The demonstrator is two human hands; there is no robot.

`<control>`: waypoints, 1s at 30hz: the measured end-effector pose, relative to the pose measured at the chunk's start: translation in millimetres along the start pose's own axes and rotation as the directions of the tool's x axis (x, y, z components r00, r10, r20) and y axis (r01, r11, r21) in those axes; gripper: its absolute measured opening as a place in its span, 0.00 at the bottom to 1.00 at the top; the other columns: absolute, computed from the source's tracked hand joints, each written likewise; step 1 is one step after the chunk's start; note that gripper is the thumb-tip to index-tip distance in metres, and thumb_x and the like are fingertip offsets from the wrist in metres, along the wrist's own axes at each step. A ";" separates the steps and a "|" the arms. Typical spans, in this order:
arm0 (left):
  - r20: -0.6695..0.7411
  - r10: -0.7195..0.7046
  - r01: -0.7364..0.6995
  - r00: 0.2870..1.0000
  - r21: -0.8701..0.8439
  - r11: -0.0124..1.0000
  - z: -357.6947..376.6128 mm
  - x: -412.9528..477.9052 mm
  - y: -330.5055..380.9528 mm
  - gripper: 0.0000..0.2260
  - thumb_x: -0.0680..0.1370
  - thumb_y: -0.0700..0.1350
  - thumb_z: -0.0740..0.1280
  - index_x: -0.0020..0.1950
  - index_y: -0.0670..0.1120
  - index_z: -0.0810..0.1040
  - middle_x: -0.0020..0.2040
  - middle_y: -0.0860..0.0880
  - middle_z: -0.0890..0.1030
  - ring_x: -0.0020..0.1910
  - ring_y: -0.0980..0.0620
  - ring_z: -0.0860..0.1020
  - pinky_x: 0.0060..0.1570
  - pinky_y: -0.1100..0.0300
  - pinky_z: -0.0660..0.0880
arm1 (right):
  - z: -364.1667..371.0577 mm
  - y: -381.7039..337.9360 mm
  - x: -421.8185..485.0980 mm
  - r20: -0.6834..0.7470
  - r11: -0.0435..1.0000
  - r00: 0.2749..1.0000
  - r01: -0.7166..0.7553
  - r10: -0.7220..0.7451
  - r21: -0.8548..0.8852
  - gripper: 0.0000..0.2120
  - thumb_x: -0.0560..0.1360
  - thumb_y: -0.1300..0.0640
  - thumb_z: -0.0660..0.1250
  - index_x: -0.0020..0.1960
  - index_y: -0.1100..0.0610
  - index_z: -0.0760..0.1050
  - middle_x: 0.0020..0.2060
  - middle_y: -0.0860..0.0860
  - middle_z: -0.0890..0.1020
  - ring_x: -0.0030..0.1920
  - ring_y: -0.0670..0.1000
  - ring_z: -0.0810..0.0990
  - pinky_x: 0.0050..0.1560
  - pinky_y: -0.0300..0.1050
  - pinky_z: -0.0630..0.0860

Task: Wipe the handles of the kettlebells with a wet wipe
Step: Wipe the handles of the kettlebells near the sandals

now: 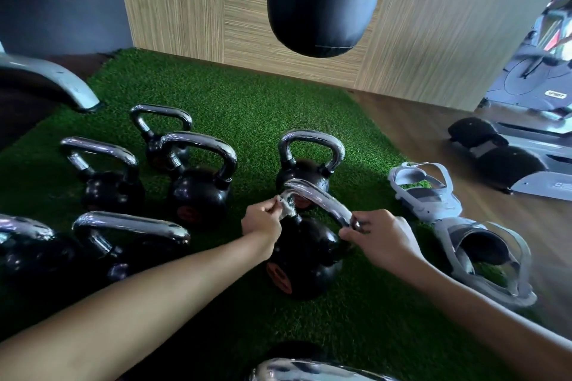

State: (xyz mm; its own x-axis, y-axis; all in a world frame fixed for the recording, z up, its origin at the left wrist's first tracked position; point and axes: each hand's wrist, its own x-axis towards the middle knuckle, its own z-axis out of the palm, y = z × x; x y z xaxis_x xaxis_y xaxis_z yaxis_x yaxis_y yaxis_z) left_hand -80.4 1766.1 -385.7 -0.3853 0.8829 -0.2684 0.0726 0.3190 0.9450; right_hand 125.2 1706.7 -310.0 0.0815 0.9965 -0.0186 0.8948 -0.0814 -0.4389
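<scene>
Two hands: left hand [261, 221] pinches wet wipe [286, 207] on kettlebell handle [318, 198]; right hand [376, 243] grips it; other kettlebells [198, 195] beside.

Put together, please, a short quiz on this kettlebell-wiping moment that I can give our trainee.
1. True or false: the right hand pinches the wet wipe against the handle.
2. The kettlebell being wiped rests on: A) a wooden bench, B) green turf, C) a metal rack.
3. Fill in: the black thing hanging above the turf is a ____.
Key: 1 false, the left hand pinches it, while the right hand grips the handle's other end; 2 B; 3 punching bag.
</scene>
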 end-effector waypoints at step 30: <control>0.162 0.078 -0.101 0.984 0.137 0.985 6.0 -7.9 73.1 0.10 0.78 0.46 0.75 0.58 0.46 0.86 0.39 0.52 0.84 0.22 0.62 0.75 0.20 0.76 0.64 | 5.4 7.3 -35.1 -0.064 0.981 0.995 0.088 -0.078 0.175 0.27 0.71 0.33 0.71 0.67 0.42 0.78 0.50 0.41 0.86 0.48 0.42 0.83 0.40 0.40 0.75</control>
State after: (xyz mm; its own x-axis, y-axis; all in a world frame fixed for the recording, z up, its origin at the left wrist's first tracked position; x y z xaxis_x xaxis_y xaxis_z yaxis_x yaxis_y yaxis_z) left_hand -66.5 1784.5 -315.6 -0.2239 0.9494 -0.2202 0.2368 0.2722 0.9327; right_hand 126.6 1671.3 -317.4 0.0399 0.9965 0.0731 0.8077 0.0109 -0.5895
